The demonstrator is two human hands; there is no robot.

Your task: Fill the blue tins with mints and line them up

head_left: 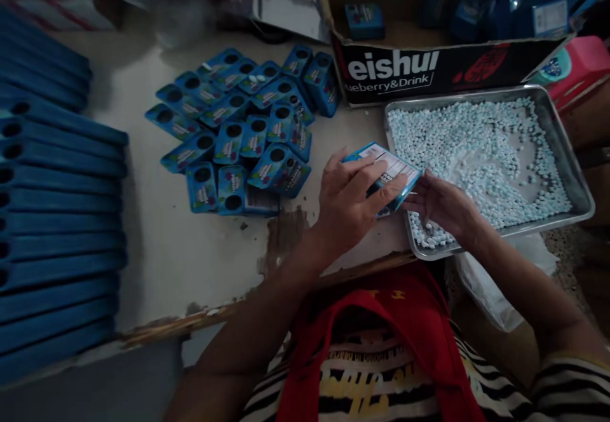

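My left hand (pixel 350 196) is wrapped over a small blue box (pixel 391 171), held tilted above the table with its white printed label side up. Beside the box's lower right end is my right hand (pixel 450 209), fingers stretched toward it and partly hidden; it is over the left edge of a metal tray (pixel 584 187). Many small white and pale blue tablets (pixel 505 174) lie spread in that tray. A few tablets show just below my right fingers. Whether any are in that hand, I cannot make out.
Several blue boxes (pixel 233 139) with round dark spots lie clustered left of my hands, loose tablets on some. Long stacked blue packs (pixel 61 218) stand at far left. Behind the tray, a black printed carton (pixel 391 72) holds more blue boxes. The table's front edge (pixel 200 320) is chipped.
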